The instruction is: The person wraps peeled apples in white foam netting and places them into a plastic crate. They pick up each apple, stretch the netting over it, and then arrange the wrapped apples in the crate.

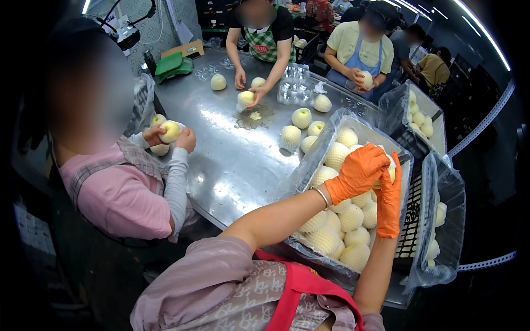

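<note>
Both my hands wear orange gloves and meet above the right side of a crate lined with clear plastic. Between them is a pale yellow pear, partly hidden by my fingers, with some white foam net about it. My left hand reaches over from the left, its fingers bent against the pear's top. From below, my right hand grips the same fruit with fingers pointing up. Under my hands, the crate is filled with pears in white foam nets.
Loose netted pears and clear plastic trays lie on the metal table. More lined crates stand close on the right. Co-workers handle fruit at the left and far side; a green scale sits at the far left.
</note>
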Motion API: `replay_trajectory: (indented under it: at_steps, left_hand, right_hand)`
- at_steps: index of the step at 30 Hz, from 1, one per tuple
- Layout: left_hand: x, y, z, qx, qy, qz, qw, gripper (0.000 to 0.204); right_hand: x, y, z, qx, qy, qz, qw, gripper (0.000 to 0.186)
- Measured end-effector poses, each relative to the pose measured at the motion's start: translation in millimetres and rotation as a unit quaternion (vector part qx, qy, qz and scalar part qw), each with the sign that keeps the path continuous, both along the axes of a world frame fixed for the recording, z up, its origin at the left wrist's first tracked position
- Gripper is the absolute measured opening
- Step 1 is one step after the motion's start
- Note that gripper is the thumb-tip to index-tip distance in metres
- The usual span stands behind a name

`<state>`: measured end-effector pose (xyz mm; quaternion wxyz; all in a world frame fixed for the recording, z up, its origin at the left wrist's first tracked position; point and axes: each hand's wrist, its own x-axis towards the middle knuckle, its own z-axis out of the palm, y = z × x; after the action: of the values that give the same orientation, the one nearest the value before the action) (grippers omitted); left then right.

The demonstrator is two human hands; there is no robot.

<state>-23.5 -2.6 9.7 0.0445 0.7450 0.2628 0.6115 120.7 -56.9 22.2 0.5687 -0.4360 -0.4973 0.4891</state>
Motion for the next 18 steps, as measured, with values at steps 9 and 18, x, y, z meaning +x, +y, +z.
replay_trajectory:
  at_steps: [9, 18]
  left_hand:
    - [12.9, 1.7, -14.3, -0.104, 0.044, 0.033, 0.993, 0.018]
    - [10.9, 7.4, -25.3, -0.181, 0.01, 0.093, 0.979, 0.009]
  right_hand:
    - [11.0, 17.3, -31.1, 0.014, 0.251, -0.009, 0.968, 0.058]
    - [-3.0, 11.5, -23.3, 0.043, 0.161, -0.011, 0.986, 0.063]
